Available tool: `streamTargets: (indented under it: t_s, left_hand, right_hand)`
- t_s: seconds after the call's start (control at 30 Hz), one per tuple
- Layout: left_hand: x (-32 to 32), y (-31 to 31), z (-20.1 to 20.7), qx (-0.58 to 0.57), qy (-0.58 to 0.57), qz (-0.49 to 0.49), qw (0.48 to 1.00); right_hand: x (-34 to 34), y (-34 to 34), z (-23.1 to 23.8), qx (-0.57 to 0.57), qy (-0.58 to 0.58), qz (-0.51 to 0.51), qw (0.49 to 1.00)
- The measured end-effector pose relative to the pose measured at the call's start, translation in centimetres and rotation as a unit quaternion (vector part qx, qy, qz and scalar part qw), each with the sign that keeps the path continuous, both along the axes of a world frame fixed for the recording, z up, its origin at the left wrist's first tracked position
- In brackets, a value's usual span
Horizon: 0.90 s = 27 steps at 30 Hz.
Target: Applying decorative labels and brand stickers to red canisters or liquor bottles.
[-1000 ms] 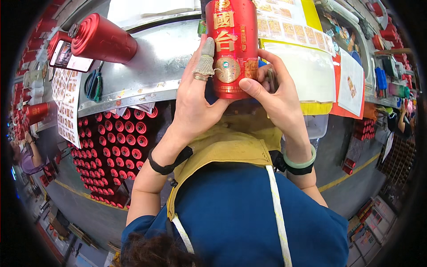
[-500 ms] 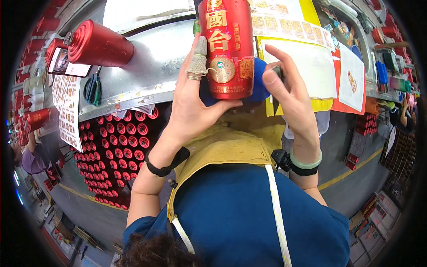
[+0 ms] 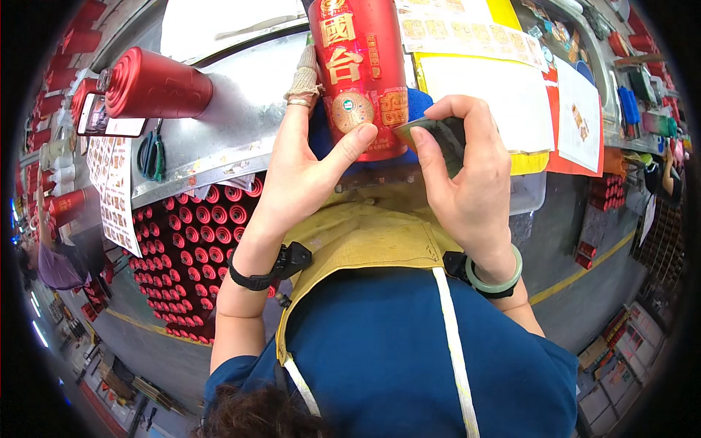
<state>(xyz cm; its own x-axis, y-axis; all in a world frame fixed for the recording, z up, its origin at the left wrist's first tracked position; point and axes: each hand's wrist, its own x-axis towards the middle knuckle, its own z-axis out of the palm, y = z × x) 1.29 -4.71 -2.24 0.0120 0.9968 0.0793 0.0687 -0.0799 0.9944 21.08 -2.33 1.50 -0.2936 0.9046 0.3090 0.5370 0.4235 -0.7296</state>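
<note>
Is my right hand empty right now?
No, your right hand holds a flat, dark piece between its thumb and fingers, beside the red bottle.

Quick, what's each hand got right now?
Left hand: holding the red bottle, thumb on its front.
Right hand: holding a dark flat piece between thumb and fingers.

Blade (image 3: 448,142) nearer bottle (image 3: 358,80), left thumb (image 3: 353,144) higher

One gold-lettered bottle (image 3: 363,77) — one phone (image 3: 111,123)
</note>
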Motion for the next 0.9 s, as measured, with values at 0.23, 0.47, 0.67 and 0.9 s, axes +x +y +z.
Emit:
streamTargets:
  t_s: [0.23, 0.47, 0.67, 0.9]
  left_hand:
    - [-0.1, 0.0, -0.1, -0.006, 0.004, -0.006, 1.0]
    - [-0.3, 0.0, -0.2, -0.006, -0.01, -0.002, 1.0]
    - [-0.2, 0.1, -0.4, -0.003, -0.019, -0.01, 1.0]
    - [-0.4, 0.0, -0.8, 0.007, -0.009, -0.004, 1.0]
  right_hand:
    - [0.0, -0.1, 0.5, -0.049, 0.025, -0.007, 0.998]
    - [-0.1, 0.1, 0.2, -0.139, 0.045, -0.009, 0.989]
    - [-0.6, 0.1, -0.6, -0.143, 0.067, -0.016, 0.987]
    - [-0.7, 0.2, -0.9, -0.185, 0.118, -0.018, 0.975]
